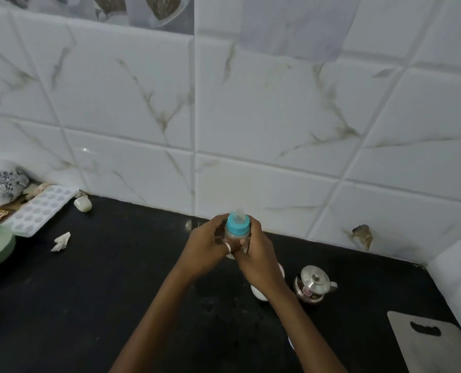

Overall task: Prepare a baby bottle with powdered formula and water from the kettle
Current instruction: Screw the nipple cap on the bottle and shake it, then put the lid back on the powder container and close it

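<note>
**Fig. Baby bottle (pixel 237 234) gripped in both hands above the black counter (pixel 116 292), blue collar (pixel 238 226) and teat (pixel 240 212) fitted.**

Likely hazards: the right forearm passes directly over a white container (pixel 259 294) and close beside the steel kettle (pixel 314 285), so a sideways swing of that arm could topple either. Farther out, a collar not threaded fully home would probably leak once the bottle is shaken. Pose: both forearms reach forward and converge. The left hand (pixel 206 244), ringed, curls round the bottle body from the left, and the right hand (pixel 256 247) clamps it from the right, upper fingers beside the collar. The bottle stands roughly upright before the tiled wall (pixel 251 117).
</note>
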